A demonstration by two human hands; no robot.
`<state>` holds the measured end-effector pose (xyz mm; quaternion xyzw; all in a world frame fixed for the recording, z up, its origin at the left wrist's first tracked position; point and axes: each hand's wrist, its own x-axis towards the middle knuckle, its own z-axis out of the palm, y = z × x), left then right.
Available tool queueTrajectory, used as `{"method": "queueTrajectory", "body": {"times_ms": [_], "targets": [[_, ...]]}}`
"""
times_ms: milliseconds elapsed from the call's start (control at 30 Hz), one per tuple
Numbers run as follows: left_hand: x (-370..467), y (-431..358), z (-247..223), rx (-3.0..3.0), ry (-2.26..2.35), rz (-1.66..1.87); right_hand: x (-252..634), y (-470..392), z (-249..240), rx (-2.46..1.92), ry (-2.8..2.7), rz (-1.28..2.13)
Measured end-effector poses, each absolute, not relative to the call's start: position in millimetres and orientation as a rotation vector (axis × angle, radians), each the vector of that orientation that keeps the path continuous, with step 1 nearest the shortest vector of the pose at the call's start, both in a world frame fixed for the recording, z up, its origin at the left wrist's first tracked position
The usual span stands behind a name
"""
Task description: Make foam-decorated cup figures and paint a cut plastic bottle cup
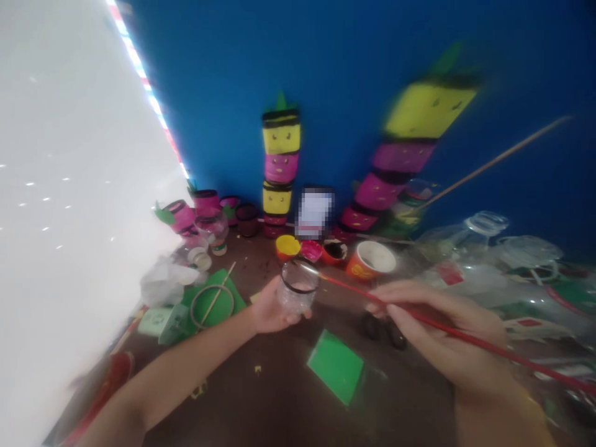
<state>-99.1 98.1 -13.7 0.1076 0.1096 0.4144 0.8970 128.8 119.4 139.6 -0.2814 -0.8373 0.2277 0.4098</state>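
My left hand [270,307] is wrapped around a small clear plastic cup [298,299] with a black band at its rim, its opening tilted up toward me. In my right hand [437,323] is a long red paintbrush [358,290], pinched between thumb and fingers. The brush tip reaches the cup's rim; whether it touches is blurred. Just beyond the cup stand small paint pots, one yellow [287,247], one pink [311,250] and one dark [335,251]. Below the cup a green paper square [336,366] lies on the brown table [261,410].
Stacks of yellow and pink painted cups [281,167] stand against the blue wall [344,62]. An orange-and-white cup [372,259] is behind my right hand. Clear plastic bottles [484,248] crowd the right side. Black-handled scissors [384,330] lie beneath my right hand. Green sheets [221,292] lie left.
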Motion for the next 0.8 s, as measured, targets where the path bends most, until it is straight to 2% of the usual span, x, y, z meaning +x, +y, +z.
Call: {"method": "queueTrajectory", "body": {"times_ms": [300,800], "targets": [[-98.6,98.1,-10.7,0.214,0.212,0.850,124.3,119.9,133.6,-0.721,-2.146,0.582],[-101.4,98.0,-12.8,0.262,0.209,0.822,121.3,113.6,139.9,-0.817,-2.202,0.397]]}}
